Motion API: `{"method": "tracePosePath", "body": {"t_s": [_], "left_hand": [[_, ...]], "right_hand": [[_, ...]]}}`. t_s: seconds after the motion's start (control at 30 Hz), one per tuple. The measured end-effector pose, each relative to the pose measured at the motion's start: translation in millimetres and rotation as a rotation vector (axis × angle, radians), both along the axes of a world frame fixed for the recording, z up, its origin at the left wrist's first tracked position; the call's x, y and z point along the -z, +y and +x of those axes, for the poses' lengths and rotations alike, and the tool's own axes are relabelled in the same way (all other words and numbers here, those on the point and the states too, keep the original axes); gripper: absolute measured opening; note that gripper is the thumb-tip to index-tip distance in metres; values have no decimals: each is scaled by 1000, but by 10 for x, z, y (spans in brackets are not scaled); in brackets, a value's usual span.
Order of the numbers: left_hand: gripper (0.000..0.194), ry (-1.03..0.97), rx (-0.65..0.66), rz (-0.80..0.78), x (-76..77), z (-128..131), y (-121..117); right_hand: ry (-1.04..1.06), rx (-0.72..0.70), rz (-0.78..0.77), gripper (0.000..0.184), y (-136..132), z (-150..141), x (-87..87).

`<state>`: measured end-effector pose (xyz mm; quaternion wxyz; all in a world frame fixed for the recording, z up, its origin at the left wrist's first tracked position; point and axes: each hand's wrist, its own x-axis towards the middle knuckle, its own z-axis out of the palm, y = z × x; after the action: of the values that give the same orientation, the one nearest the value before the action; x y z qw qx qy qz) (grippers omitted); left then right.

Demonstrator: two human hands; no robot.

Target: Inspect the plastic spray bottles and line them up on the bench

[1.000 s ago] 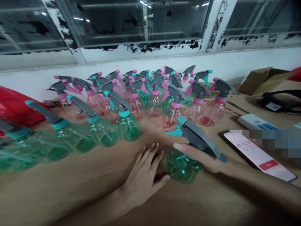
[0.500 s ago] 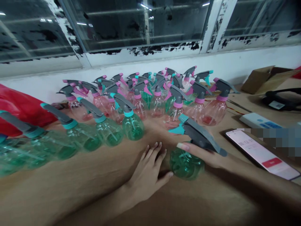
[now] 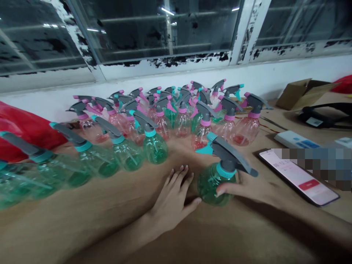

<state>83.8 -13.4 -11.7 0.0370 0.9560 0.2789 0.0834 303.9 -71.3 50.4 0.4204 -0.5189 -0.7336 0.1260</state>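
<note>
Presently: right hand (image 3: 251,189) curled round green bottle (image 3: 205,183); left hand (image 3: 171,203) flat, empty, alongside; step, seemingly, positioning; next move needs steadiness.

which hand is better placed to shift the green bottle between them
Right, probably: the right hand has its thumb on the bottle, while the left hand lies palm down on the table, gripping nothing.

One phone (image 3: 298,176), one cardboard box (image 3: 294,95), roughly twenty-eight spray bottles (image 3: 210,183).
</note>
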Motion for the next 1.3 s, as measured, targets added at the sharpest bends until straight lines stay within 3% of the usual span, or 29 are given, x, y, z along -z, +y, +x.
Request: {"method": "tracePosePath", "body": {"t_s": [0.1,0.27,0.47,0.7,0.87,1.13,1.3], "left_hand": [[61,-1,-1,8,2,-5,-2],[57,-30,4,50,1,-64,-39],[50,-64,-2,77,3,-326,-78],[45,-116,-40,105,11,-421,-61],[45,-88,-38,96,-9,-398,-73],[44,-75,-46,76,-8,-408,-80],[46,-80,-52,88,12,-420,-75]], "right_hand": [[-217,80,93,76,-145,27,59],[-373,265,189,58,-263,-13,127],[-345,369,134,62,50,-145,172],[-206,268,68,56,664,-358,121],[-150,243,72,61,930,-421,84],[-105,209,93,67,1149,-429,136],[-84,213,79,72,1059,-425,127]]}}
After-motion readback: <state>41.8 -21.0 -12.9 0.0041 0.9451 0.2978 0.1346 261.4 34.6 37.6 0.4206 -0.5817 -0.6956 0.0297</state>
